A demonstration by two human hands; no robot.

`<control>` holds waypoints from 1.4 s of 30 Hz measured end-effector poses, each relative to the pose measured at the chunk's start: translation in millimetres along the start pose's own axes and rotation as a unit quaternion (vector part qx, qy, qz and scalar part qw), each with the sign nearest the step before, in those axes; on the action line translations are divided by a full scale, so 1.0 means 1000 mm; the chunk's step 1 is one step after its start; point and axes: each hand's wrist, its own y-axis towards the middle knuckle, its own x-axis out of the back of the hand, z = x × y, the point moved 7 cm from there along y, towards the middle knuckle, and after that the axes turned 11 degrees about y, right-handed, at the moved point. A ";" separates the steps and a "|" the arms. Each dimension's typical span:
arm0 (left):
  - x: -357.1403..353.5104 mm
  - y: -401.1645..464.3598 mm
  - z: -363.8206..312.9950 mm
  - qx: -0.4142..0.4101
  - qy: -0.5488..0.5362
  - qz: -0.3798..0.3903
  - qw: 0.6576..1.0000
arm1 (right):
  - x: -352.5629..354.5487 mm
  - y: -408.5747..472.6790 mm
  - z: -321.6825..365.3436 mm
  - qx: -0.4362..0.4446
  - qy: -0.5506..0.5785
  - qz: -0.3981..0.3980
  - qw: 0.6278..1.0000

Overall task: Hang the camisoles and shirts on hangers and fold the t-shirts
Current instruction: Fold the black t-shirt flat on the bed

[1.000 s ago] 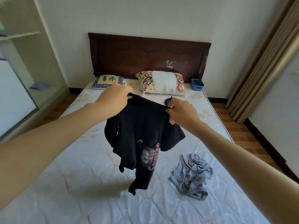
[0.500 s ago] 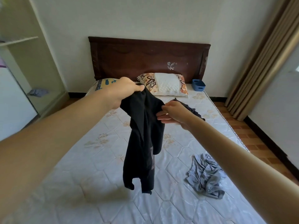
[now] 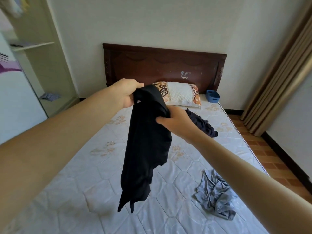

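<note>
Head view, right hand (image 3: 175, 123) now gripping black t-shirt (image 3: 146, 149)

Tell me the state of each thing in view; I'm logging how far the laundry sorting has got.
Black t-shirt: held up over the bed, hanging bunched, unfolded.
Left hand: grips the t-shirt's top.
Right hand: grips the t-shirt lower down.
Grey garment: crumpled on the mattress.
Dark garment: crumpled near the pillow.
Blue basket: upright at the bed's head.
</note>
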 end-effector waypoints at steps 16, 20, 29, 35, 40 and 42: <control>0.044 -0.012 0.040 -0.013 -0.150 0.031 0.988 | 0.066 0.033 0.078 0.087 -0.050 -0.154 0.983; 0.048 -0.018 0.036 -0.071 -0.064 0.013 0.995 | 0.068 0.036 0.083 0.087 -0.003 -0.163 0.983; -0.004 -0.022 0.101 -0.122 0.196 0.149 0.962 | 0.071 0.017 0.119 0.153 0.095 -0.119 0.976; -0.061 -0.017 0.155 -0.097 0.278 0.257 0.920 | 0.085 0.008 0.116 0.158 0.139 -0.112 0.971; -0.047 0.001 0.163 -0.211 0.437 0.144 0.862 | 0.138 0.005 0.091 0.117 0.157 -0.221 0.955; -0.027 0.009 0.160 -0.220 0.479 0.079 0.846 | 0.160 0.004 0.068 0.088 0.146 -0.265 0.949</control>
